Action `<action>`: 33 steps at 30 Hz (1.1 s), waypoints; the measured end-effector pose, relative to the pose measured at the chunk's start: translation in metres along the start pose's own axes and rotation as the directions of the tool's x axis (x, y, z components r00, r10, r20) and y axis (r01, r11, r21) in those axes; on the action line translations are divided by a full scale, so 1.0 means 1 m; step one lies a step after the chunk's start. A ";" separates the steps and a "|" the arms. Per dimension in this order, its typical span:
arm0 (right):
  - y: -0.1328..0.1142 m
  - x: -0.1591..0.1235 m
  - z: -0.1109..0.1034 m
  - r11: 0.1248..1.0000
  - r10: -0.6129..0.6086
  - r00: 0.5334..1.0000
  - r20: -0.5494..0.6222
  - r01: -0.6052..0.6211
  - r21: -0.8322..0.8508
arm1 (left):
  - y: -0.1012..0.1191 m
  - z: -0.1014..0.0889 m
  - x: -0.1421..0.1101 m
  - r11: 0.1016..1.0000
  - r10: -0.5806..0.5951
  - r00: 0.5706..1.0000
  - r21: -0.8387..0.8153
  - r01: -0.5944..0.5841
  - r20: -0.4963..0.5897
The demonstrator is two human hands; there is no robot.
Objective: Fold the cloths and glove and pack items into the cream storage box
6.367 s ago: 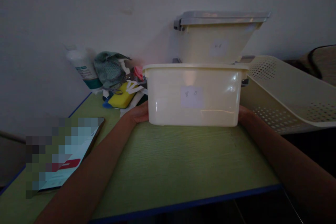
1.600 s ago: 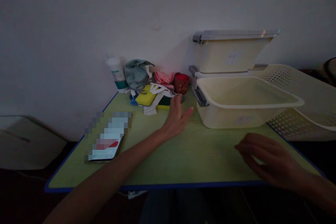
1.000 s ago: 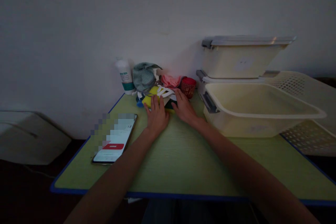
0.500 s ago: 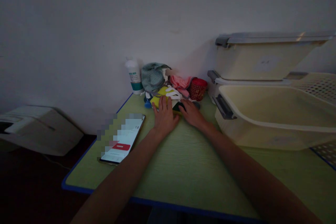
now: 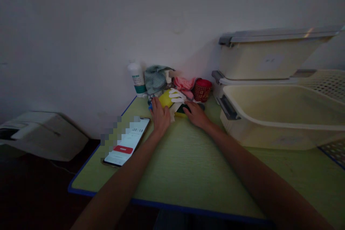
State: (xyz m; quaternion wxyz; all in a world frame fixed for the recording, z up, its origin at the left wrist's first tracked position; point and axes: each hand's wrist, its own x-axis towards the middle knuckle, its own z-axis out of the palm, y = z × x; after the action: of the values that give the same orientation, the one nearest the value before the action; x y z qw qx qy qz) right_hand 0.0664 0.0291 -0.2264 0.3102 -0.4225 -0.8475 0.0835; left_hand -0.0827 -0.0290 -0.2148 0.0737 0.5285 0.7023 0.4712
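Note:
My left hand (image 5: 161, 118) rests at the left front of a pile of cleaning things, fingers stretched out and touching the side of a yellow item (image 5: 165, 100). A small blue object (image 5: 150, 107) peeks out beside its fingertips. My right hand (image 5: 198, 115) lies at the pile's right front, fingers extended over a dark-topped piece with a yellow lower edge (image 5: 181, 113), which looks like a sponge. Between the hands a white glove (image 5: 176, 95) lies on the yellow item, with a beige piece (image 5: 173, 112) below it. Neither hand visibly grips anything.
Behind stand a white bottle (image 5: 137, 81), a pump bottle (image 5: 168, 79), a grey-green cloth (image 5: 156, 78), a pink cloth (image 5: 185, 85) and a red woven cup (image 5: 203, 90). A phone (image 5: 125, 145) lies left. An uncovered cream bin (image 5: 269, 133) and a lidded bin (image 5: 253, 61) stand right.
My left hand has shifted left off the front of the yellow item, uncovering the beige piece. The pump bottle shows more now. My right hand stays nearly in place.

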 end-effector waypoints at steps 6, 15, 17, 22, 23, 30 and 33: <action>0.001 0.000 0.001 1.000 0.001 1.000 -0.003 -0.001 -0.001 | -0.011 -0.002 0.014 0.996 -0.047 0.997 -0.077 0.043 -0.053; 0.001 0.000 0.000 1.000 -0.005 1.000 0.002 0.005 -0.003 | -0.020 -0.005 0.023 0.993 -0.055 0.992 -0.111 0.041 -0.118; 0.000 0.000 0.000 1.000 -0.001 1.000 0.004 0.001 -0.006 | -0.022 -0.007 0.026 0.993 -0.054 0.989 -0.107 0.039 -0.138; 0.000 0.000 0.000 1.000 -0.001 1.000 0.002 0.001 -0.010 | -0.031 -0.009 0.033 0.994 0.017 0.979 -0.105 -0.039 -0.203; 0.000 0.000 0.000 1.000 -0.001 1.000 0.003 0.001 -0.011 | -0.034 -0.009 0.035 0.993 0.032 0.975 -0.107 -0.057 -0.221; -0.003 0.000 -0.004 1.000 0.013 1.000 0.014 -0.012 -0.017 | -0.046 -0.008 0.051 0.991 0.032 0.944 -0.111 -0.072 -0.330; -0.004 0.000 -0.005 1.000 0.021 1.000 0.022 -0.021 -0.021 | -0.049 -0.010 0.059 0.991 0.021 0.937 -0.116 -0.066 -0.348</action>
State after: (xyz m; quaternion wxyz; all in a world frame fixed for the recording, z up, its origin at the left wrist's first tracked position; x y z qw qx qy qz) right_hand 0.0666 0.0256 -0.2211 0.2958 -0.4336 -0.8472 0.0827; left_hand -0.1473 0.0132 -0.2224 -0.0282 0.4472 0.6614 0.6015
